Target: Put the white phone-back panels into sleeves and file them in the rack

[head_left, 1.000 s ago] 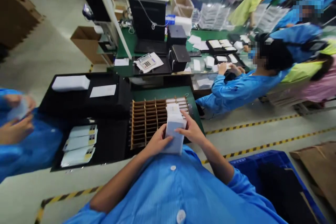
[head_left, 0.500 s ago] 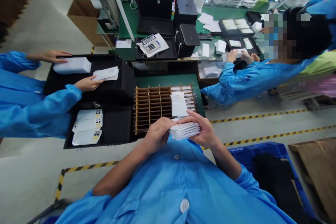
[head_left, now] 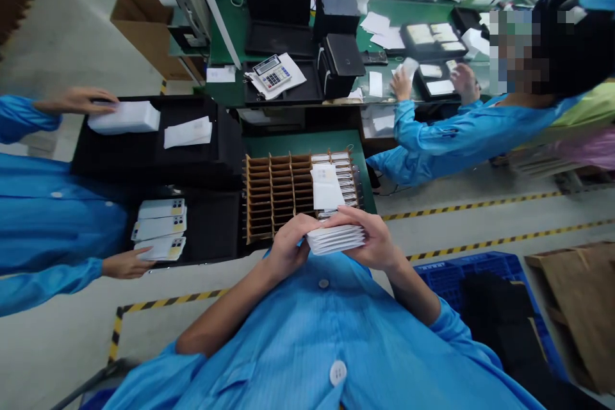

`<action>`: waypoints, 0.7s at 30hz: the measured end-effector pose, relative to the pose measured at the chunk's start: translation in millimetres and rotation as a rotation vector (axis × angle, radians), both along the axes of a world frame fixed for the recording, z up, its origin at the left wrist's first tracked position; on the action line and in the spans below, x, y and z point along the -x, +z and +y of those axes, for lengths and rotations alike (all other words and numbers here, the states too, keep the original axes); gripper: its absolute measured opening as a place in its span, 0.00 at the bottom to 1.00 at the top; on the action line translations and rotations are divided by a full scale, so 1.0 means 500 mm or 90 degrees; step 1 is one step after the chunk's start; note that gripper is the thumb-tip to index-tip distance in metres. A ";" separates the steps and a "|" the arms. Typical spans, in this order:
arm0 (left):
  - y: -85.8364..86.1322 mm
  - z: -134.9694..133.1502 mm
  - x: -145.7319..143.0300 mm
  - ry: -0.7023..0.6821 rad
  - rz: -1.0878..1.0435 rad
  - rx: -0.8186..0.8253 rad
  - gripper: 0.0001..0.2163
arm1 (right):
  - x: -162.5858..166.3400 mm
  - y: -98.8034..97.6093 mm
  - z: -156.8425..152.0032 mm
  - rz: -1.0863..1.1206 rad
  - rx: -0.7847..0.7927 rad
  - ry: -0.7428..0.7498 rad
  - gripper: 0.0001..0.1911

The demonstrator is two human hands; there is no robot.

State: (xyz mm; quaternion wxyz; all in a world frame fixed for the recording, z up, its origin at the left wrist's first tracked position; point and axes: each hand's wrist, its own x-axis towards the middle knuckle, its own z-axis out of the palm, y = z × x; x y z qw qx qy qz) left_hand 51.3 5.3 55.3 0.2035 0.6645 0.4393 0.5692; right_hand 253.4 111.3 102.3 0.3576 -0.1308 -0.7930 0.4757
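Stack of white packets [head_left: 336,239] held close before the chest, just at the near edge of the cardboard divider tray [head_left: 281,195]. Right end of the stack clasped by the right hand [head_left: 375,242], fingers laid over the top, thumb hidden beneath. Left end gripped by the left hand [head_left: 288,245], fingers curled tight against it, the fingertip contact covered by the knuckles. The packets cannot be counted, and any print on them is too small to read.

One single white packet [head_left: 325,187] seen upright over the right-hand cells of the tray, its lower edge hidden behind the right hand's fingers; whether it is seated in a cell or only leaning cannot be told. Rightmost column packed with white pieces seen edge on; the other cells are dark inside and their contents cannot be made out.

At left, a co-worker's blue sleeve [head_left: 48,230] is cut off by the frame edge. One co-worker's hand [head_left: 125,264] is touching the nearest of three white cases [head_left: 158,229] on a black tray [head_left: 211,230]; a further hand [head_left: 77,100] is laid on a white block [head_left: 123,117]; whether both belong to one person cannot be told.

At right, another co-worker's hand [head_left: 401,82] rests on the far bench [head_left: 384,9], near a calculator [head_left: 270,72]. Blue crate [head_left: 480,267] at lower right is partly covered by the person's own right arm; its dark contents are not distinguishable.
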 end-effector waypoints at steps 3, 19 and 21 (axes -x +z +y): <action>-0.003 0.001 0.002 0.007 0.013 -0.012 0.15 | 0.000 -0.001 0.003 -0.005 -0.003 0.007 0.38; -0.024 -0.006 0.004 0.025 0.021 -0.017 0.15 | 0.005 0.018 0.003 -0.075 -0.062 0.004 0.24; -0.036 -0.006 0.006 0.037 0.026 -0.016 0.15 | 0.003 0.012 0.004 -0.117 -0.090 -0.007 0.22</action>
